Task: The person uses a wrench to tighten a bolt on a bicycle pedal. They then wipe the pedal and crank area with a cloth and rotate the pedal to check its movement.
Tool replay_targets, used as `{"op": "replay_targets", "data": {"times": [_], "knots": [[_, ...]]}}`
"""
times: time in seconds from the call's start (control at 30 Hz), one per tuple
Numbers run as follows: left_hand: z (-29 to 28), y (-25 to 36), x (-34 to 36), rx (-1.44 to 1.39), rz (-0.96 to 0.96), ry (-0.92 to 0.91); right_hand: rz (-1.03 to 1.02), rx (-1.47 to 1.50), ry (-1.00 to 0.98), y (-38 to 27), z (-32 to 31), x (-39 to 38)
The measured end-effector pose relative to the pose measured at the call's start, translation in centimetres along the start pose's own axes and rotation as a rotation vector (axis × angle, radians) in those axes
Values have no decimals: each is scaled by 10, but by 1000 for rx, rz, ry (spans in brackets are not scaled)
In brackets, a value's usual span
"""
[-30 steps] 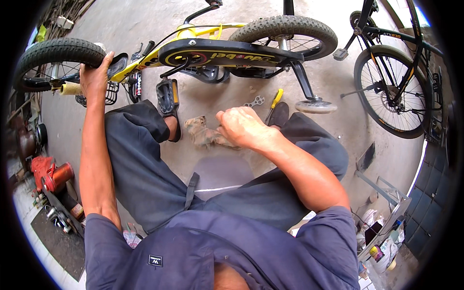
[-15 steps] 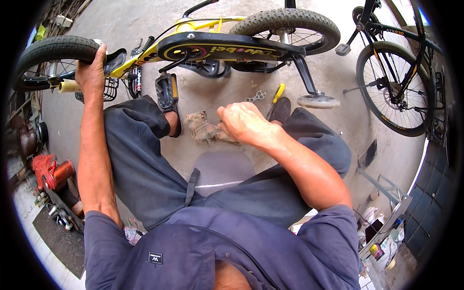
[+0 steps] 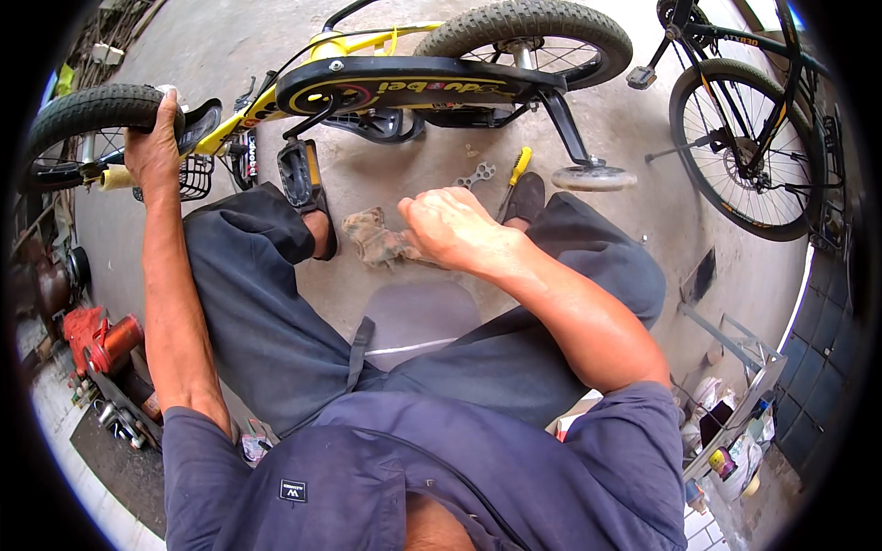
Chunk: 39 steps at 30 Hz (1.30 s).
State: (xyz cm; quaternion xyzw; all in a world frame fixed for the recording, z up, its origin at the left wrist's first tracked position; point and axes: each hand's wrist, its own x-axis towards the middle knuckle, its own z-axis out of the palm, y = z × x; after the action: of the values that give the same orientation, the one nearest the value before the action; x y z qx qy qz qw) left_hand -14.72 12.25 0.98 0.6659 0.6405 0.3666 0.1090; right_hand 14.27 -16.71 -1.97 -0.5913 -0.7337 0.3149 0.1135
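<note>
A small yellow-and-black children's bicycle lies tipped over across the floor ahead, its frame (image 3: 220, 138) sloping up to the right. My left hand (image 3: 154, 151) grips the tyre of its front wheel (image 3: 92, 108), thumb up beside a small white piece. In the middle, my right hand (image 3: 455, 225) is closed with its back upward, above and beside a crumpled brown cloth (image 3: 375, 241). Its curled fingertips are hidden, so anything inside cannot be made out. Beyond it lie a flat multi-hole spanner (image 3: 478, 175) and a yellow-handled screwdriver (image 3: 520, 165) near my right shoe.
The rear wheel (image 3: 588, 41) and a training wheel (image 3: 595, 178) extend toward the right. A larger dark bicycle (image 3: 749, 151) stands at far right. A grey stool (image 3: 418, 312) shows between my legs. Red containers (image 3: 115, 340) and clutter line the left; a metal frame (image 3: 735, 404) stands lower right.
The whole view has turned slightly, shifting the scene a little. My left hand keeps hold of the front wheel, and my right hand stays closed by the cloth.
</note>
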Motion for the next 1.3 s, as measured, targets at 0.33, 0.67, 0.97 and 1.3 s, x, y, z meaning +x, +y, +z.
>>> {"op": "replay_targets", "data": {"times": [0.33,0.67,0.97,1.3], "knots": [[4,-2,2,-65,-32,-74,57,10,-13,1,4,-12],[7,-14,-1,88,33,-83,-32,12,85,7,-2,-14],[-13,-14,-29,-129,7,7,174,6,227,5,-27,-50],[4,34,-100,-297,-150,-406,926,847,866,9,-36,-119]]}}
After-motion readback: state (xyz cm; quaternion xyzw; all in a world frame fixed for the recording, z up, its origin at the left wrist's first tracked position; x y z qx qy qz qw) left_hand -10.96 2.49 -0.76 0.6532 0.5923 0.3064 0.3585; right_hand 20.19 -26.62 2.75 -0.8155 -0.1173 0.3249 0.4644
